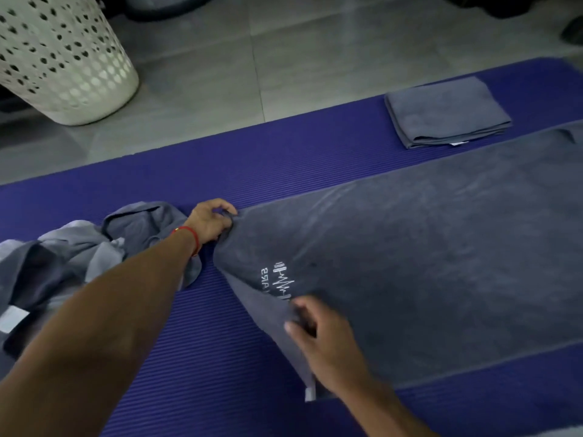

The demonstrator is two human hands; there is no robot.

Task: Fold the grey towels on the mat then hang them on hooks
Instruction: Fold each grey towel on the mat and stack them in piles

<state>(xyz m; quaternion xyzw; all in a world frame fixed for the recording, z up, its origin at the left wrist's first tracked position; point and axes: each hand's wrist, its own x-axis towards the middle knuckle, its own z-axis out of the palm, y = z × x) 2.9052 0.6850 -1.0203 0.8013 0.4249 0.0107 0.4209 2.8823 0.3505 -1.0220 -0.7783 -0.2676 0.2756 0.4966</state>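
A long grey towel (426, 247) with a white logo lies spread along the purple mat (284, 159). My left hand (209, 223) pinches its far left corner. My right hand (321, 335) grips the near left edge, which is lifted a little off the mat; the hand is blurred. A folded grey towel (444, 113) sits on the mat at the back right. A crumpled heap of grey towels (79, 250) lies on the mat at the left, partly under my left forearm.
A white perforated laundry basket (60, 58) stands on the grey tiled floor (268, 58) at the back left. Dark objects sit along the top edge of the view. The mat runs from lower left to upper right.
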